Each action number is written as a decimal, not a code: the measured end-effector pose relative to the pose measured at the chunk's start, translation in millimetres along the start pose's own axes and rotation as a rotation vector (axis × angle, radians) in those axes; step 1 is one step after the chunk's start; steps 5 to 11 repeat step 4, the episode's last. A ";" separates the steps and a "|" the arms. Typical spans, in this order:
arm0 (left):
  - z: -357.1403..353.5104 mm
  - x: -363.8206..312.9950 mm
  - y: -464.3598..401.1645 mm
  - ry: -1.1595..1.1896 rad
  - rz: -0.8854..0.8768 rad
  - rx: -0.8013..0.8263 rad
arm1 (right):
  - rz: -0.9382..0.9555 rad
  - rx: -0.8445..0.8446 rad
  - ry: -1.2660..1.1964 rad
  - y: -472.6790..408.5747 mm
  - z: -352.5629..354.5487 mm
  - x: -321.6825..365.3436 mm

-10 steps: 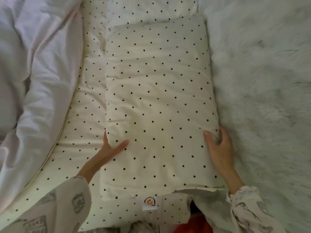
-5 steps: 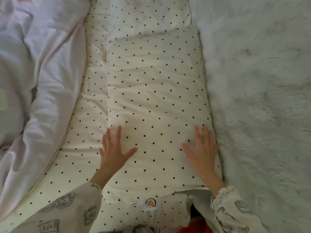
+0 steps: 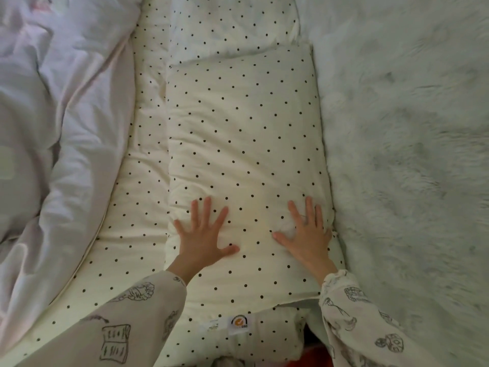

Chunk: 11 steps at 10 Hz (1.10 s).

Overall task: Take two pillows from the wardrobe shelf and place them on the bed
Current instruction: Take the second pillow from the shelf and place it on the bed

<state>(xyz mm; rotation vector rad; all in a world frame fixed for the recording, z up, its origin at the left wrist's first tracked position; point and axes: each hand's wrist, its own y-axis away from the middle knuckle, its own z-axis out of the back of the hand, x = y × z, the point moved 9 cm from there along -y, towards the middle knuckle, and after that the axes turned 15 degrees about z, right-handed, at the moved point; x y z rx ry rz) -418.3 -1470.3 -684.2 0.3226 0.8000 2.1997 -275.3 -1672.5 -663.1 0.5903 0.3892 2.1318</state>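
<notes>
- Head view, the hands: my left hand (image 3: 205, 238) and right hand (image 3: 307, 234) both lie flat on the near half of the polka-dot pillow (image 3: 243, 154), fingers straight and spread, gripping nothing. A second ago each hand was tucked at a side edge of the pillow, left fingers under the left edge, right hand against the right edge; half a second ago they had come up onto the top, and now they sit a little further in, palms down.
- Head view, what that means: I read this as the hold let go and a pat to settle the pillow. It has scarcely shifted across the three pictures, so I judge it placed.
- Head view, where the pillow is: it lies lengthwise ahead of both hands on the dotted bedding (image 3: 137, 207), its near end just behind my wrists, over the sewn label (image 3: 239, 324).
- Head view, the second pillow: beyond the fingertips, touching the far end of this pillow, is another dotted cushion shape (image 3: 232, 25). It may be the other pillow already laid down, but the top edge cuts it off and I can't tell it from bunched bedding.
- Head view, to the sides: left of my left hand, a rumpled white duvet (image 3: 60, 128); just right of my right hand, a pale fluffy blanket (image 3: 402, 154) against the pillow's long edge.
- Head view, judgement: if that far shape is the first pillow, only lifting my hands away remains.
</notes>
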 end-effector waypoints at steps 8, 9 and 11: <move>0.0 2.6 2.3 0.022 0.009 0.068 | -0.007 0.092 -0.166 -3.8 23.6 8.5; 0.0 2.6 2.3 0.022 0.009 0.068 | -0.007 0.092 -0.166 -3.8 23.6 8.5; 0.0 2.6 2.3 0.022 0.009 0.068 | -0.007 0.092 -0.166 -3.8 23.6 8.5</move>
